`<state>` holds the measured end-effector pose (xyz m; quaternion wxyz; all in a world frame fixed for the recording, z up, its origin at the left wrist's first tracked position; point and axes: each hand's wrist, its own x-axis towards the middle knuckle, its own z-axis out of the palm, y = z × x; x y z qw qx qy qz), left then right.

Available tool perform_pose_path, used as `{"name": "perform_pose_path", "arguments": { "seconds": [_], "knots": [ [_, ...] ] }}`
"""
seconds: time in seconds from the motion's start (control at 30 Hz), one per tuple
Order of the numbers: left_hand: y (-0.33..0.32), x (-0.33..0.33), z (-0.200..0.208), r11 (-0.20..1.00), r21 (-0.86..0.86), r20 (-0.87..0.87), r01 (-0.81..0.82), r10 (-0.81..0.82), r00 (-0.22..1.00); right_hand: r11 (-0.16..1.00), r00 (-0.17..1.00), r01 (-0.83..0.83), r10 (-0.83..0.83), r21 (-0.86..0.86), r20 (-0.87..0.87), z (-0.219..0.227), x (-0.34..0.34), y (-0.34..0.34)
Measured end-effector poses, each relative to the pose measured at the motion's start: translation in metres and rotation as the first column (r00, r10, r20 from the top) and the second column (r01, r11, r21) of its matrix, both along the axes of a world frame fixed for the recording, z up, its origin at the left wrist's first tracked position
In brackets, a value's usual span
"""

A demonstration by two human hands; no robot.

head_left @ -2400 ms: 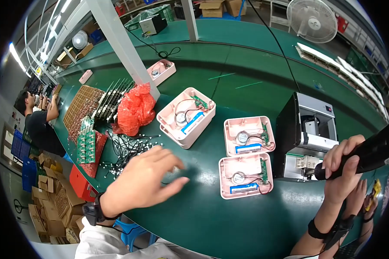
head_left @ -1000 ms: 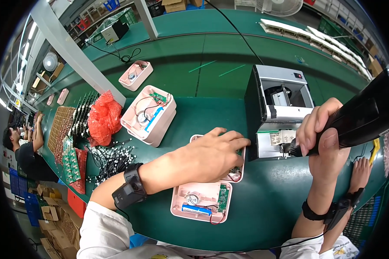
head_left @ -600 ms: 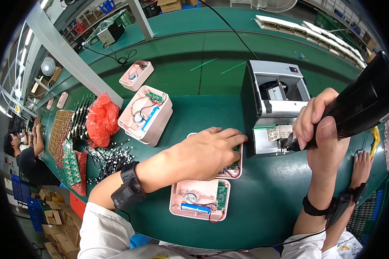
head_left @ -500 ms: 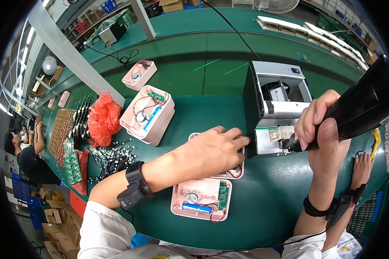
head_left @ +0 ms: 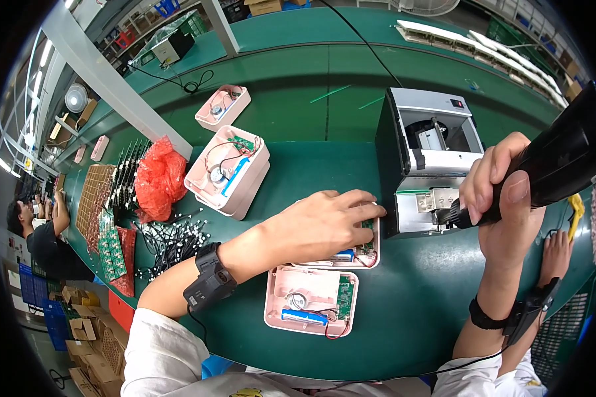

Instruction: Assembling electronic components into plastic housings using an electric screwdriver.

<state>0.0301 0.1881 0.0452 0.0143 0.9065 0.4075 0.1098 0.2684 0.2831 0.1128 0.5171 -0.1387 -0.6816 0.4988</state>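
Head view: right hand wrapped tight round one black electric screwdriver, bit end at the front of the one grey-and-black screw feeder. Left hand palm down over a pink housing, fingers bent and slightly apart; can't tell if it's gripping. Clearance: left fingertips just beside the feeder's side, so tight there. Green tabletop bare between the forearms, right of the near housing, down to the curved front edge. More bare surface beyond left hand, up to the far edge. Left forearm hems in the cable bundle on its outer side.

Counts: two pink housings at left hand, one under it, one just nearer the body. Beyond left wrist, a housing stack, looks two deep, plus one more housing farther out. Blue battery packs visible: three. Another person's hand sits right of right wrist.
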Motion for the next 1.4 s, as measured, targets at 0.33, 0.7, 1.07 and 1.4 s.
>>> {"name": "perform_pose_path", "arguments": {
  "seconds": [0.33,0.7,1.07,1.4],
  "knots": [
    [0.002,-0.001,-0.008,0.999,-0.04,0.186,-0.007,0.014,0.982,0.996,0.994,-0.046,0.038,-0.081,-0.1,-0.001,0.0,0.003],
    [-0.002,0.001,-0.015,0.991,0.119,0.096,-0.066,0.055,0.994,0.999,0.999,0.03,-0.03,-0.021,-0.009,0.001,-0.002,0.0],
    [-0.017,0.006,-0.001,0.975,-0.13,0.145,-0.178,0.196,0.97,0.993,0.998,0.051,-0.054,-0.106,-0.028,0.002,0.001,-0.002],
    [-0.056,0.009,0.009,0.95,-0.27,0.139,-0.158,0.201,0.97,0.969,0.995,-0.043,0.063,-0.245,0.073,0.015,0.009,-0.019]
  ]
}}
